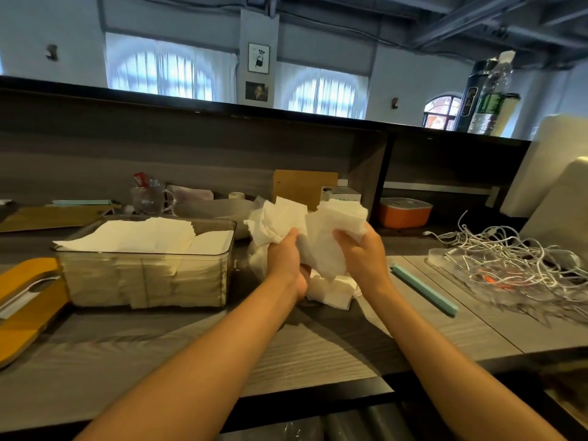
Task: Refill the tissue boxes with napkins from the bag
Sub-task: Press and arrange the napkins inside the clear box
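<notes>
Head view shows a bunch of napkins (305, 230) held above the desk (318, 354), the left hand (284, 259) and right hand (362, 253) both gripping it from below. More napkins lie under the hands. Just left stands a clear box (146, 281), full of napkins. To the right lie a blue clip (424, 289) and tangled white cables (515, 265); behind, an orange box (404, 212).

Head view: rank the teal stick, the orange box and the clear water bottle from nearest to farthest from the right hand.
From the right hand, which grips a bunch of napkins:
1. Teal stick, on the counter just to its right.
2. Orange box, farther back on the right, in the shelf recess.
3. Clear water bottle, up on the ledge, far right.
</notes>
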Motion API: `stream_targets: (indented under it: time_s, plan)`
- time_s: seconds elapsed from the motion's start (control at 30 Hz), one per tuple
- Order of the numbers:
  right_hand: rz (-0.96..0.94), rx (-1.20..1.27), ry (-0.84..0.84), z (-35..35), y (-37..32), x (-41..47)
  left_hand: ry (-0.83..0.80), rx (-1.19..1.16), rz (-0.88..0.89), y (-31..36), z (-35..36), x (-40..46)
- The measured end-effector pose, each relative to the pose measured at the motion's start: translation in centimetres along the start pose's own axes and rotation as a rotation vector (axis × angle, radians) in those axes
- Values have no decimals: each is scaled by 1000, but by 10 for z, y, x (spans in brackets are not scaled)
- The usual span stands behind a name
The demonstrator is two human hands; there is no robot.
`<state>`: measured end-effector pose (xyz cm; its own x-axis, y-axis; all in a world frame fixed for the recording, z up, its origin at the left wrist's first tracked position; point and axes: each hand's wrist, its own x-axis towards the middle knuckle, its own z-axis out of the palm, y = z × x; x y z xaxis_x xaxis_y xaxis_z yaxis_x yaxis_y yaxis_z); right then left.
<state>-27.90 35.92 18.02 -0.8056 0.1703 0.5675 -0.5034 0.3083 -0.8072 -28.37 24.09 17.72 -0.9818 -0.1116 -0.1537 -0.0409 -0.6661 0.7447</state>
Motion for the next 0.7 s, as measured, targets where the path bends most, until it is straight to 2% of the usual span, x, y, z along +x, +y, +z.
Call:
stream_targets:
  time_s: [0.1,0.17,0.27,0.4,0.53,0.7]
  plan:
    - [93,255,23,-21,-13,8,6,-32,-76,4,-4,3]
    - [240,378,-127,-36,-17,12,-40,-61,-107,6,-4,0]
    - [336,245,-348,-36,-17,11,-106,-78,-147,9,-3,-6]
    - [304,-76,-446,-21,-11,7,-117,-41,-150,8,-1,-8]
    - [377,-67,-471,-17,-5,6,-125,-42,-129,9,0,-5]
    - [390,-134,-345,-21,-3,11,-108,-181,-60,15,2,-5]
